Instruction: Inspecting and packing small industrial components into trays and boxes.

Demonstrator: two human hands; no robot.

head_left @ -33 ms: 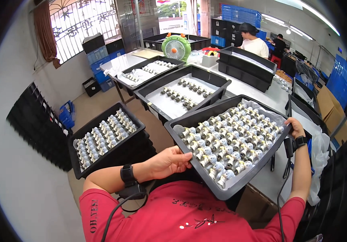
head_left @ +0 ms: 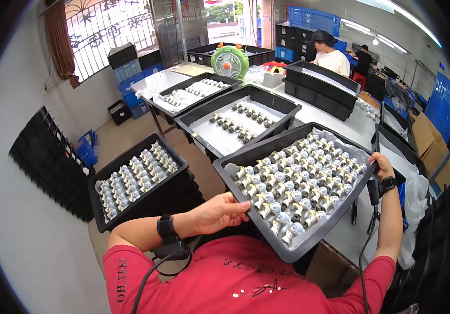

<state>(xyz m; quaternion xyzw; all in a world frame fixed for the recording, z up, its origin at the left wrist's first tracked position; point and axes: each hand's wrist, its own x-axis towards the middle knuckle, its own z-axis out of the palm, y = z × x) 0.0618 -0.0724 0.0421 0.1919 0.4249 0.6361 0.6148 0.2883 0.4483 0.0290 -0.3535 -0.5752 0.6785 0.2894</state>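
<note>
A black plastic tray (head_left: 316,239), lined with a pale sheet, is tilted in front of me. Rows of small figurines (head_left: 308,183) in grey-blue, white and cream fill it. My left hand (head_left: 224,213) pinches its near left rim between thumb and fingers. Around the right rim, close to the far right corner, the fingers of my right hand (head_left: 382,166) are wrapped. The tray's far side overlaps the table, and its near corner reaches out toward my body. What lies under it is hidden.
To the left, another tray of figurines (head_left: 138,178) tops a stack of black trays. On the table (head_left: 358,128) stand a partly filled tray (head_left: 204,128), a green fan (head_left: 230,64) and stacked black trays (head_left: 319,99). A plastic bag (head_left: 416,209) hangs at right. A person (head_left: 331,60) works beyond.
</note>
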